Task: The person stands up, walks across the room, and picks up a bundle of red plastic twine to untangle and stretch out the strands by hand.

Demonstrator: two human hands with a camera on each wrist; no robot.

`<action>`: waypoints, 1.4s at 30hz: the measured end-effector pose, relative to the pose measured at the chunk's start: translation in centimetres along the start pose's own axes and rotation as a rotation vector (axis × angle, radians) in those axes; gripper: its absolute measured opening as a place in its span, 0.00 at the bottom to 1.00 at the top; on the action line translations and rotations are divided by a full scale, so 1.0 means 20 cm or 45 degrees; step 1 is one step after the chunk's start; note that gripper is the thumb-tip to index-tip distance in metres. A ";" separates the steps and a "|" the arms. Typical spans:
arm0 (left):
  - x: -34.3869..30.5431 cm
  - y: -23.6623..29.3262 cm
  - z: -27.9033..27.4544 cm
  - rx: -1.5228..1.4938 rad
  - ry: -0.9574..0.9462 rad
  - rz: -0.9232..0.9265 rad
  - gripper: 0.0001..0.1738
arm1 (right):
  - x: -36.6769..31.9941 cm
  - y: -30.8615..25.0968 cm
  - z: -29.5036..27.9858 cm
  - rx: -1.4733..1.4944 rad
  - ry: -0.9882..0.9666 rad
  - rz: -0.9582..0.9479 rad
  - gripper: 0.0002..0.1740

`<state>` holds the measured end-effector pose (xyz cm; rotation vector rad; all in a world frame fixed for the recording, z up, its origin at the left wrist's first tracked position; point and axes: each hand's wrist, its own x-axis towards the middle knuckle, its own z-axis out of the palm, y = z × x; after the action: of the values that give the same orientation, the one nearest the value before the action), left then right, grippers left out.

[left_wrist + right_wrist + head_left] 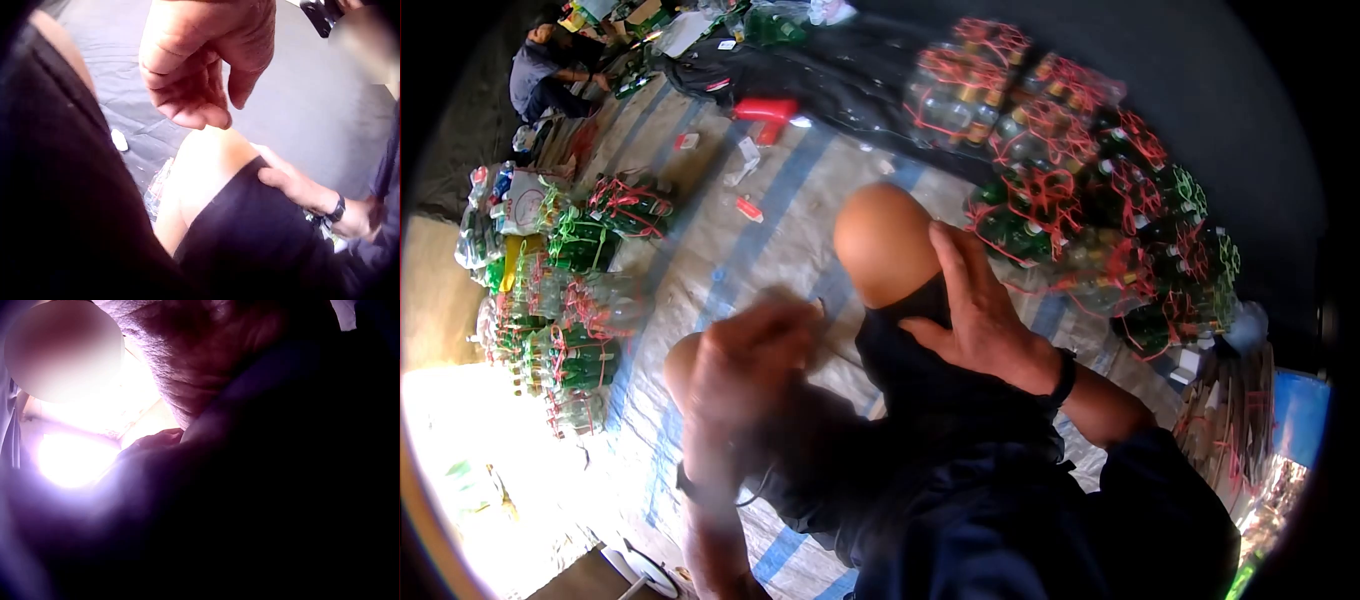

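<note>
My right hand (990, 325) rests on my right leg just behind the bare knee (883, 240), thumb and fingers spread over the hem of the dark shorts (910, 320). In the right wrist view, its palm (212, 356) lies close against dark cloth, with much in shadow. Raised above my other knee, my left hand (755, 350) is blurred in the head view. The left wrist view shows that left hand (203, 59) with its fingers loosely bent and nothing visible between them; the fingertips overlap the knee in this view.
Bundles of bottles (1050, 150) tied with red string stand at the right, and more bundles (580, 290) at the left. A striped tarp (800, 190) covers the floor, with a red packet (765, 108) on it. Another person (550, 75) sits at the far left.
</note>
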<state>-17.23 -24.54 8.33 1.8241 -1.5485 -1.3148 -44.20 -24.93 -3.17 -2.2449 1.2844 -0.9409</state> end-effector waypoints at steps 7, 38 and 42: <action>0.23 -0.42 -0.20 0.352 0.281 0.272 0.10 | -0.02 0.01 0.00 -0.043 -0.005 0.040 0.60; 0.20 -0.41 -0.24 -0.445 0.367 0.249 0.11 | -0.01 -0.02 0.01 0.000 0.022 0.059 0.57; 0.21 -0.42 -0.24 -0.425 0.387 0.255 0.11 | -0.01 -0.01 0.01 0.018 0.032 0.057 0.57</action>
<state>-8.91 -27.03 2.34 1.5332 -1.2303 -1.0701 -43.89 -24.69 -3.27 -2.1908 1.3290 -0.9614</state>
